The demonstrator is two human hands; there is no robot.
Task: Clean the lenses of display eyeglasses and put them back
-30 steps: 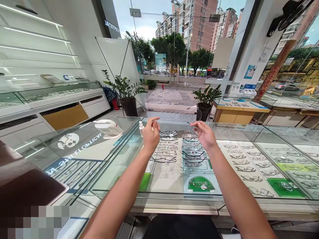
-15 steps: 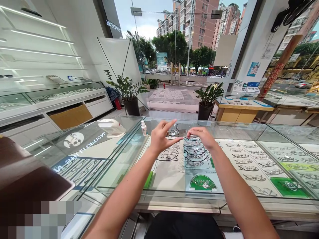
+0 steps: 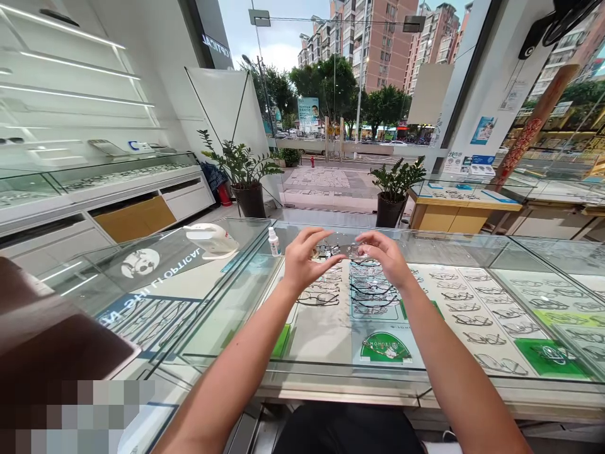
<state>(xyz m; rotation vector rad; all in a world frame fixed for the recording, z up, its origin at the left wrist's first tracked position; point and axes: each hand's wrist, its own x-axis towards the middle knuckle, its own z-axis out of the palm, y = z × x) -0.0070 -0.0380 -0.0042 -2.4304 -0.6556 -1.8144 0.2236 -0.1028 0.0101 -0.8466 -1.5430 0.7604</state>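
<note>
- Eyeglasses [image 3: 354, 251], thin-rimmed and faint, show between the two hands, toward 9 o'clock of the right hand [image 3: 387, 258]
- Right hand's fingers curl close to them; whether they grip cannot be told
- Left hand [image 3: 302, 261] stands apart from the right one, its thumb and forefinger spread wide
- White spray bottle [image 3: 274, 242] sits at the left hand's 10 o'clock
- Rows of spectacle frames [image 3: 373, 291] and a green semicircular sign [image 3: 386, 340] lie toward 6 o'clock of the right hand
</note>
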